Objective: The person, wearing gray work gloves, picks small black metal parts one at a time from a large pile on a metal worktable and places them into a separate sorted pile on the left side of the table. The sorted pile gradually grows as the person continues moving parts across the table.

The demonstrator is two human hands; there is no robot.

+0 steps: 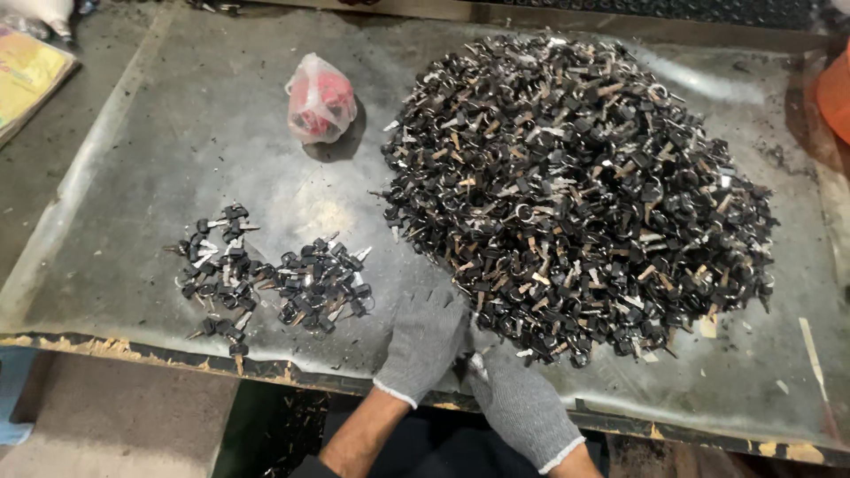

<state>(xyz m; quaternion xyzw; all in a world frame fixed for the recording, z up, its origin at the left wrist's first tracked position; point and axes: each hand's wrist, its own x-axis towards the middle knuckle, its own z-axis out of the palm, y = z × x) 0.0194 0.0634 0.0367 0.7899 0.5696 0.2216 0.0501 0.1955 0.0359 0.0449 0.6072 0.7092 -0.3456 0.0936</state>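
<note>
A large heap of black-headed metal keys (575,190) covers the right half of a grey metal-topped table (177,133). Both my hands wear grey knit gloves. My left hand (425,341) and my right hand (518,398) meet at the table's near edge, just below the heap, fingers closed around a small black key piece (467,365) between them. Which hand grips it is hard to tell. Two small clusters of sorted keys lie to the left, one (217,265) and another (323,285).
A knotted clear plastic bag with red contents (319,99) sits behind the small clusters. An orange object (835,93) shows at the right edge, a yellow printed sheet (27,75) at the far left. The table's front edge is chipped.
</note>
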